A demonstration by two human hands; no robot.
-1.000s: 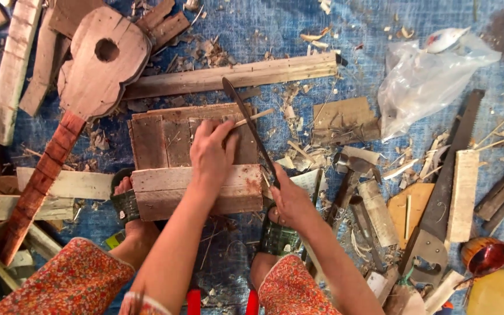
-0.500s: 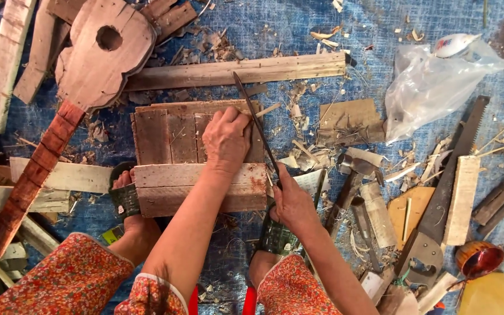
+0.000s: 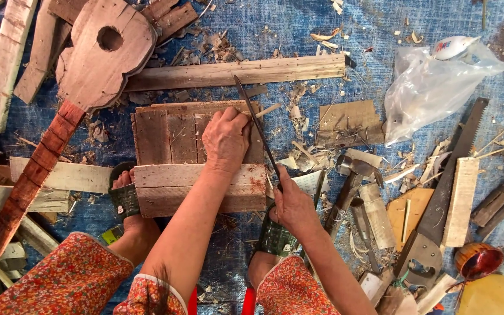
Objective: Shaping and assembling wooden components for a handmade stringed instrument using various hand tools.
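Note:
My left hand (image 3: 225, 138) presses down on a reddish-brown wooden board (image 3: 164, 137), fingers curled at its far right edge. My right hand (image 3: 291, 204) grips the handle of a long thin-bladed knife (image 3: 256, 125) whose blade runs up along the board's right edge to a point beyond it. The board rests on a paler plank (image 3: 170, 186) lying across in front of me. My two feet in green sandals (image 3: 125, 197) brace against that plank.
A guitar-shaped wooden cutout (image 3: 97, 55) with a red neck lies at upper left. A long batten (image 3: 234, 73) lies beyond the board. A handsaw (image 3: 444, 192), a hammer (image 3: 348, 189), a clear plastic bag (image 3: 433, 87), wood scraps and shavings cover the blue tarp (image 3: 275, 23).
My left hand has slid slightly farther up the board. The knife blade stays along the board's right edge, with my right hand on its handle.

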